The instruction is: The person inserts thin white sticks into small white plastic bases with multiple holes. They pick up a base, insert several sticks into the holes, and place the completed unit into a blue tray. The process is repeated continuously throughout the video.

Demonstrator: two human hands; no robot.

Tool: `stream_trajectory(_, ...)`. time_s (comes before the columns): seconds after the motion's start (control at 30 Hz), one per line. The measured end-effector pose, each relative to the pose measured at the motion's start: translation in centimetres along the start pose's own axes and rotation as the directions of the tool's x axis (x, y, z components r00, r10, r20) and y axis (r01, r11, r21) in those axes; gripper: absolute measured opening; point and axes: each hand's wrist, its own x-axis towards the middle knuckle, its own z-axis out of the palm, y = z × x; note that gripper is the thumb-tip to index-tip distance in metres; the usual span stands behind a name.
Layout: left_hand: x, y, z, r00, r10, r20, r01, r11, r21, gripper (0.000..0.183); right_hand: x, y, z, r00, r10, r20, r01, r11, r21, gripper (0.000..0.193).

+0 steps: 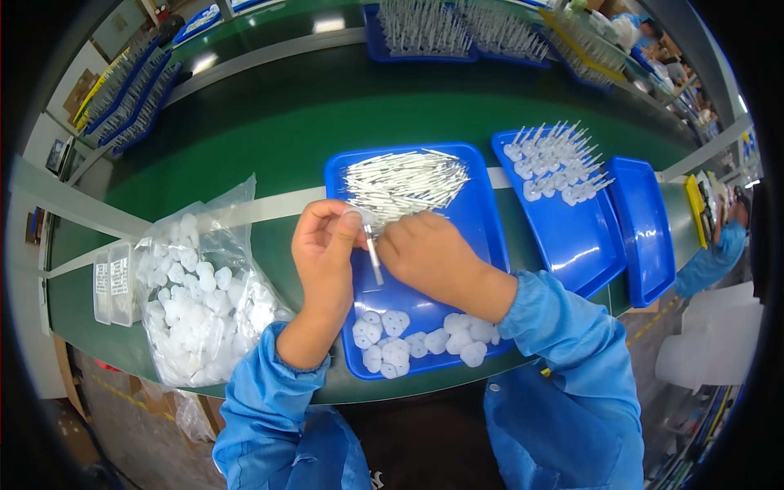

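Over the blue tray (482, 282) my left hand (324, 253) pinches a translucent white lobed plastic piece (360, 216) between thumb and forefinger. A thin white stick (375, 260) slants down from that piece, its lower end free. My right hand (433, 255) is curled closed against the stick's right side; its fingertips are turned away, so what they grip is hidden. Behind the hands, a heap of white sticks (404, 178) fills the tray's far part. Several loose lobed pieces (395, 353) lie along its near edge.
At left, a clear bag (196, 318) of lobed pieces stands beside clear plastic boxes (116, 282). To the right are a blue tray with upright stick assemblies (555, 167) and another blue tray (645, 233). Filled trays (425, 33) line the far side. A co-worker's sleeve (714, 261) shows far right.
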Motion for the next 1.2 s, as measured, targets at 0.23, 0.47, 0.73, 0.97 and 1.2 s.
stream_trajectory(0.23,-0.1,0.3,0.4,0.996,-0.009,0.094,-0.005,0.989,0.150,0.029,-1.5,1.9,-0.2,0.967,0.250,0.051,-0.252,0.900,0.356,0.016)
stream_trajectory(0.47,-0.4,0.2,-0.1,0.992,-0.030,0.119,0.000,0.969,0.245,0.033,-2.4,3.3,-2.1,0.877,0.476,-0.060,-0.412,0.810,0.417,0.019)
stream_trajectory(0.73,-0.9,0.7,1.3,0.970,-0.156,0.186,0.089,0.941,0.325,0.028,-2.0,2.2,-3.8,0.871,0.490,-0.045,-0.330,0.649,0.685,0.034)
stream_trajectory(0.97,-0.7,0.2,1.1,0.980,-0.073,0.183,0.013,0.950,0.313,0.032,-2.9,2.0,-3.5,0.857,0.516,0.001,-0.378,0.627,0.681,0.032)
stream_trajectory(1.2,-0.6,0.4,1.2,0.986,-0.056,0.156,-0.005,0.930,0.368,0.034,-3.1,2.0,-3.7,0.814,0.565,0.137,-0.446,0.457,0.770,0.028)
